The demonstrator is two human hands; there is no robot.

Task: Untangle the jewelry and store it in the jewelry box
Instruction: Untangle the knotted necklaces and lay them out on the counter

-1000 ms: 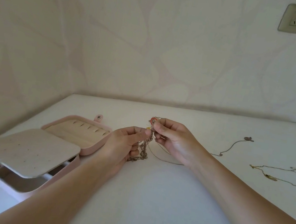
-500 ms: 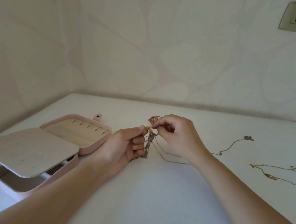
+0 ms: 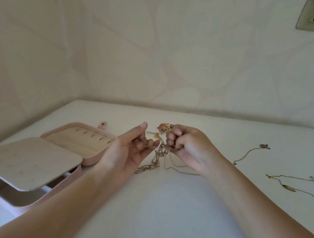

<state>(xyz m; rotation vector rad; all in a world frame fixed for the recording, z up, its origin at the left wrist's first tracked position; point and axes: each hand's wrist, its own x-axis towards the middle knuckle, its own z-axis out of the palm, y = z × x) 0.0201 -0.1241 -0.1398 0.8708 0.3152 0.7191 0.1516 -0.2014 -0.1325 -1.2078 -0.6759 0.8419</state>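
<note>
White table [image 3: 157,220], centre frame: tangle [image 3: 158,153] between hands. Right hand [image 3: 186,147] pinches it; left hand [image 3: 127,151] curls on it. Box [image 3: 24,209] open, lower left. Risk: a hard tug tightens it or snaps a link.

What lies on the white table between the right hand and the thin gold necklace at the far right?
A thin dark chain with a small pendant, shown in the head view.

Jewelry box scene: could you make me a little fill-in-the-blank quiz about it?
The open jewelry box is coloured ____. It lies to the ____ of the tangled jewelry. Beyond the right hand, ____ separate chains lie on the table.
Missing words: pink; left; two.
</note>
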